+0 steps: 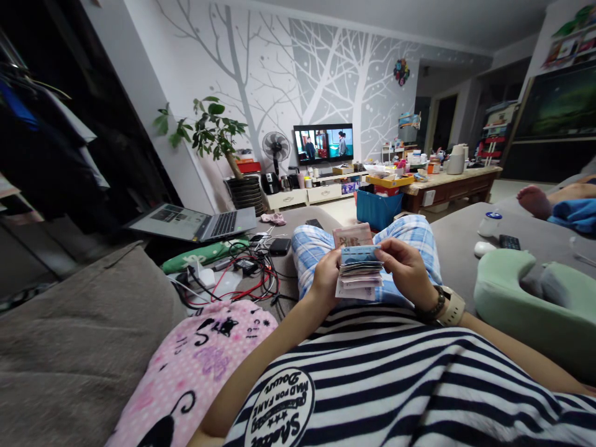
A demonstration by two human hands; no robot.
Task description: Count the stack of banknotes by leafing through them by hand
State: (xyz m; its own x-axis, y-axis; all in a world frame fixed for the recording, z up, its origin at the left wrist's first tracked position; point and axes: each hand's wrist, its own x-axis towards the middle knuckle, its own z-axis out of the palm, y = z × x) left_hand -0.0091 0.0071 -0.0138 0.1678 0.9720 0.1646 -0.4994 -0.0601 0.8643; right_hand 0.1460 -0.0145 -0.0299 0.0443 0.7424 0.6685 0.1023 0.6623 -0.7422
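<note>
The banknotes (361, 270) look like thin, matt printed paper. The grey sofa (459, 248) is dull, slightly rough cloth, and toward its far edge I see smooth plastic-coated cables (266, 268). The green neck pillow (516, 323) looks soft and matt. Brown, smooth-looking wood fronts the table (459, 191); near its right corner stands a smooth, plastic-looking jug (456, 161).

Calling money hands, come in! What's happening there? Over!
Left hand gripping stack of banknotes. Right hand at the right end of the blue note on top. Nothing seen blocking the hands; tangled cables off to the left. Over.
</note>
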